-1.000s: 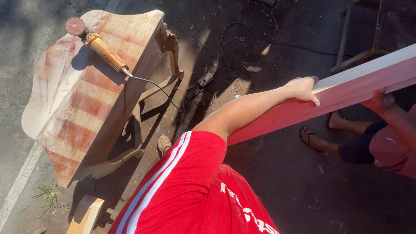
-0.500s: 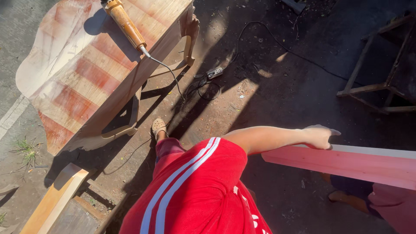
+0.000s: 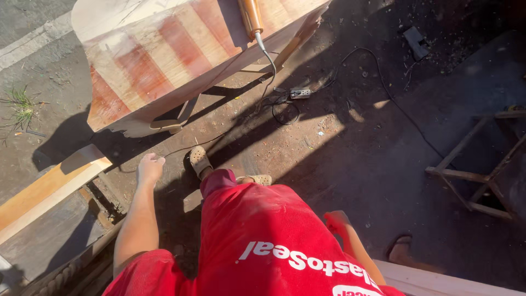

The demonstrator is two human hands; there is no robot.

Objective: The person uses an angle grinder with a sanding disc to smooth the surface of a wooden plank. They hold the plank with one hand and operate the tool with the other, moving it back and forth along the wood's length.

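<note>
Since the earlier frame my view has swung down and left, and the pink board (image 3: 438, 279) has dropped from beside my right hand to the bottom right edge. Largest item: the striped wooden panel (image 3: 181, 60) stands ahead of me on the dirt ground (image 3: 350, 164), tilted, with a wooden-handled tool (image 3: 251, 16) lying on it. Next, the pink board lies below and right of my right hand (image 3: 335, 220), long axis running left-right; the right hand is nearer. It hangs apart from the board, fingers loosely curled, holding nothing. My left hand (image 3: 149, 167) hangs released, empty, just beside my sandal (image 3: 199, 159).
</note>
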